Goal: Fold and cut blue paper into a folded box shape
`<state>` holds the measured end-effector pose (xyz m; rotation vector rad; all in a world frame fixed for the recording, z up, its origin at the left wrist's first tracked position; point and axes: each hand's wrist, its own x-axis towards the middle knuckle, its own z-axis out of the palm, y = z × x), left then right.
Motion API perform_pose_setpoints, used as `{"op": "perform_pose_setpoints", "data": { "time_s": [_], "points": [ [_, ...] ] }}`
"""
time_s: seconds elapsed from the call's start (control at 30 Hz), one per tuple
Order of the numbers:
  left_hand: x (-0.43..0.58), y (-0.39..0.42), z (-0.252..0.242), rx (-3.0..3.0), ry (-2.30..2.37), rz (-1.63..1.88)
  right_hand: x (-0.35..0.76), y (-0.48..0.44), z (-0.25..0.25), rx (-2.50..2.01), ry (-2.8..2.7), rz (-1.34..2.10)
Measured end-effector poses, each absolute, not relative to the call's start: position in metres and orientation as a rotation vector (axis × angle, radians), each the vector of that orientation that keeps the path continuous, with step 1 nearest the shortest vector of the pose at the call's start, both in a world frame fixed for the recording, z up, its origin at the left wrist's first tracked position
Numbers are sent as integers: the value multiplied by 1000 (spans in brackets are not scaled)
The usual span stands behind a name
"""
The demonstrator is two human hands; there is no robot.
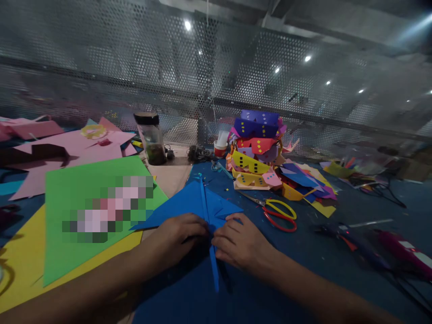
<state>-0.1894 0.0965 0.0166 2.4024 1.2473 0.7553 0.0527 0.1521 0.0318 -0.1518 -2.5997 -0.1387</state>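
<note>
A blue paper piece, pointed at the top and spreading to both sides, lies in front of me. Down its middle runs a narrow blue paper strip, whose lower end sticks out toward me. My left hand has its fingers curled at the strip from the left, pressed on the paper. From the right, my right hand closes on the same strip, fingertips almost meeting those of the left. Both sets of fingertips partly hide the strip. Scissors with yellow and red handles lie beyond my right hand.
Green and yellow sheets cover the left side, near a dark-lidded jar. Stacked colourful paper bands stand at the back. On the right lie two glue guns, one dark, one magenta. Perforated metal rises behind.
</note>
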Motion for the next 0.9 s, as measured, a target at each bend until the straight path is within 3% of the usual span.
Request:
{"op": "perform_pose_setpoints", "data": {
  "time_s": [0.63,0.9],
  "points": [
    [-187,91,22,2532,1195,745,54,149,32,-260,-2690,-41],
    [-184,92,23,2491,1212,753,50,148,34,-364,-2678,153]
  ]
}}
